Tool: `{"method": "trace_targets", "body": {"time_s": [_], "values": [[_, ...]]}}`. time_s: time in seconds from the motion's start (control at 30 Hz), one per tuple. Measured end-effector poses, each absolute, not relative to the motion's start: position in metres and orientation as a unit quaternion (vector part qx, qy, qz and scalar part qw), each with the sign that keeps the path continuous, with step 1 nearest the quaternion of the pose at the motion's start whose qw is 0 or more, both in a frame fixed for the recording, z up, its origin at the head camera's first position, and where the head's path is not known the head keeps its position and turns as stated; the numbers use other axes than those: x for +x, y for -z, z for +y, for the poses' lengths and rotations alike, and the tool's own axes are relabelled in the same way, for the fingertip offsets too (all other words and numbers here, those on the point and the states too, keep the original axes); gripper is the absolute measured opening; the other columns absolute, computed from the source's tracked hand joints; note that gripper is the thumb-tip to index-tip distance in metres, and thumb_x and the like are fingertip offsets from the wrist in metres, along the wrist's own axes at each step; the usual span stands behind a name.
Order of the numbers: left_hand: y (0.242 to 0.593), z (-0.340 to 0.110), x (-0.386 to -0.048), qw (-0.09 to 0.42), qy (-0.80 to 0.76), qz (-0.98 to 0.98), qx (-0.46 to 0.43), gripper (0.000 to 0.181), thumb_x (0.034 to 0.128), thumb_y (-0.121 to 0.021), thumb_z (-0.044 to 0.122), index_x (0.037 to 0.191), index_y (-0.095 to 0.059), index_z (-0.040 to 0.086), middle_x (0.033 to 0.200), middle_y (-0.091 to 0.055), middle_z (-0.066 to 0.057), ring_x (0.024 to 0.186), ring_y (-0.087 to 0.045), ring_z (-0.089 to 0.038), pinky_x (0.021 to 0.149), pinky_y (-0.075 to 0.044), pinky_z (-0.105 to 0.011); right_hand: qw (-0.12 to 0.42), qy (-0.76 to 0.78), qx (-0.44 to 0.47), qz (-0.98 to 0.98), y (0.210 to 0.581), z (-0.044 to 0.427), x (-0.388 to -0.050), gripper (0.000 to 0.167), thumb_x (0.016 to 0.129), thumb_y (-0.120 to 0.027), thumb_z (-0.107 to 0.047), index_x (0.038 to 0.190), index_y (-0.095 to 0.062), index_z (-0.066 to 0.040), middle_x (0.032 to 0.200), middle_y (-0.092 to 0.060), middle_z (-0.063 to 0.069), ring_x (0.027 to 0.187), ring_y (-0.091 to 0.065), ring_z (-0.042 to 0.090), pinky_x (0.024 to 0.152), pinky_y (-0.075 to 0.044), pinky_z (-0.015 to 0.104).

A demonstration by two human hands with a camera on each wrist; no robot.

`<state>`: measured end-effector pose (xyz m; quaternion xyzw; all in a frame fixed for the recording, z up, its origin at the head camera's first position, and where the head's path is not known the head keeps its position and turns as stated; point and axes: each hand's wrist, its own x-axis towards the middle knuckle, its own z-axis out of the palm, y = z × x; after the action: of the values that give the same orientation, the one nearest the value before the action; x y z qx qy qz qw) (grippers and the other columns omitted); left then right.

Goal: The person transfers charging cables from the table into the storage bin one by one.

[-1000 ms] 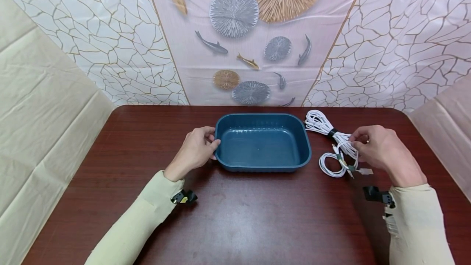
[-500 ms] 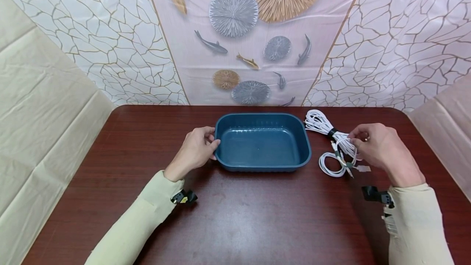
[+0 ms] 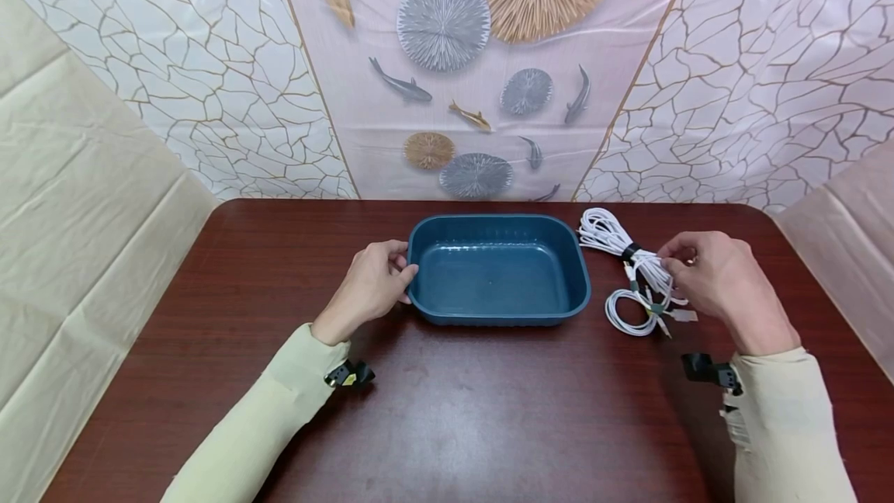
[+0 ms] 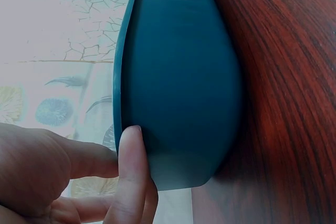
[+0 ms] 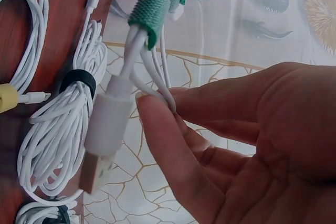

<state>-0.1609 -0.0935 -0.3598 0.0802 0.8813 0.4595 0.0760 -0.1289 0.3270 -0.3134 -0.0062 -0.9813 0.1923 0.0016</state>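
Note:
My left hand grips the left rim of an empty dark blue plastic basin, thumb inside and fingers outside. The left wrist view shows those fingers against the basin's outer wall. To the right of the basin, my right hand pinches a loop of a white USB cable between thumb and fingers. A green tie wraps this cable, and its plug hangs down clear of the table. Behind it lies a longer white cable bundle bound with a black strap.
A small coiled white cable with a yellow tie lies in front of the bundle. Another white coil shows partly at the lower edge of the right wrist view. The dark red-brown table meets a patterned curtain at the back.
The right hand has shifted slightly left and away from the person, and the pinched USB cable has moved with it. The left hand and the basin have stayed still.

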Motion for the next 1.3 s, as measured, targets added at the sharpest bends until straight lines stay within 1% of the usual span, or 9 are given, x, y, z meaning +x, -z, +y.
{"method": "trace_targets", "body": {"time_s": [0.13,0.37,0.47,0.67,0.77,0.93,1.1,1.3], "values": [[0.359,-0.093,-0.161,0.075,-0.458,0.882,0.079,0.041,0.0995,-0.063,0.006,0.138,-0.057,-0.006,0.093,-0.063,-0.016,0.054,-0.067,-0.010,0.058,-0.065,-0.033,0.008,-0.196,-0.008,-0.981,0.313,0.325,-0.129,0.020,0.095,-0.061,-0.014,0.105,-0.073,-0.002,0.063,-0.068,-0.003,0.061,-0.057,0.014,0.056,-0.043,0.028],[0.360,-0.094,-0.161,0.075,-0.455,0.884,0.075,0.041,0.0998,-0.063,0.007,0.138,-0.057,-0.006,0.095,-0.062,-0.016,0.054,-0.067,-0.010,0.057,-0.063,-0.029,0.016,-0.198,-0.006,-0.980,0.312,0.322,-0.131,0.020,0.095,-0.061,-0.014,0.104,-0.074,-0.002,0.069,-0.070,0.001,0.062,-0.057,0.015,0.056,-0.044,0.028],[0.360,-0.094,-0.161,0.077,-0.454,0.885,0.075,0.041,0.0999,-0.063,0.008,0.138,-0.057,-0.006,0.095,-0.063,-0.016,0.054,-0.067,-0.010,0.056,-0.063,-0.027,0.020,-0.199,-0.004,-0.980,0.312,0.320,-0.131,0.020,0.094,-0.061,-0.014,0.104,-0.074,-0.002,0.069,-0.071,0.001,0.062,-0.058,0.014,0.056,-0.044,0.028],[0.360,-0.094,-0.162,0.083,-0.453,0.885,0.070,0.042,0.0999,-0.063,0.007,0.139,-0.056,-0.006,0.096,-0.063,-0.016,0.055,-0.067,-0.010,0.058,-0.064,-0.029,0.022,-0.207,-0.003,-0.978,0.313,0.318,-0.132,0.019,0.095,-0.061,-0.013,0.104,-0.074,-0.003,0.066,-0.070,-0.001,0.060,-0.059,0.013,0.054,-0.043,0.028],[0.360,-0.094,-0.161,0.086,-0.452,0.885,0.067,0.043,0.0999,-0.063,0.008,0.140,-0.055,-0.005,0.096,-0.063,-0.016,0.056,-0.067,-0.011,0.060,-0.065,-0.030,0.029,-0.208,-0.001,-0.978,0.313,0.317,-0.132,0.019,0.095,-0.061,-0.013,0.104,-0.074,-0.003,0.070,-0.072,0.003,0.061,-0.059,0.014,0.054,-0.044,0.028],[0.360,-0.093,-0.161,0.088,-0.448,0.887,0.064,0.044,0.0999,-0.064,0.008,0.141,-0.055,-0.005,0.097,-0.063,-0.016,0.055,-0.067,-0.011,0.060,-0.064,-0.030,0.043,-0.212,0.003,-0.976,0.313,0.315,-0.131,0.020,0.094,-0.060,-0.013,0.104,-0.075,-0.003,0.083,-0.076,0.012,0.064,-0.061,0.012,0.055,-0.045,0.026],[0.359,-0.093,-0.160,0.085,-0.448,0.888,0.066,0.043,0.0999,-0.064,0.008,0.140,-0.055,-0.005,0.097,-0.062,-0.016,0.055,-0.067,-0.011,0.060,-0.065,-0.030,0.056,-0.215,0.007,-0.975,0.312,0.312,-0.130,0.019,0.094,-0.062,-0.013,0.103,-0.076,-0.004,0.082,-0.076,0.012,0.066,-0.063,0.011,0.057,-0.047,0.025],[0.359,-0.093,-0.159,0.084,-0.450,0.886,0.071,0.043,0.0998,-0.064,0.007,0.140,-0.055,-0.005,0.097,-0.061,-0.016,0.055,-0.066,-0.011,0.059,-0.064,-0.029,0.050,-0.225,0.007,-0.973,0.311,0.309,-0.128,0.020,0.097,-0.061,-0.012,0.107,-0.074,-0.001,0.083,-0.076,0.015,0.062,-0.066,0.010,0.051,-0.048,0.025]]}}
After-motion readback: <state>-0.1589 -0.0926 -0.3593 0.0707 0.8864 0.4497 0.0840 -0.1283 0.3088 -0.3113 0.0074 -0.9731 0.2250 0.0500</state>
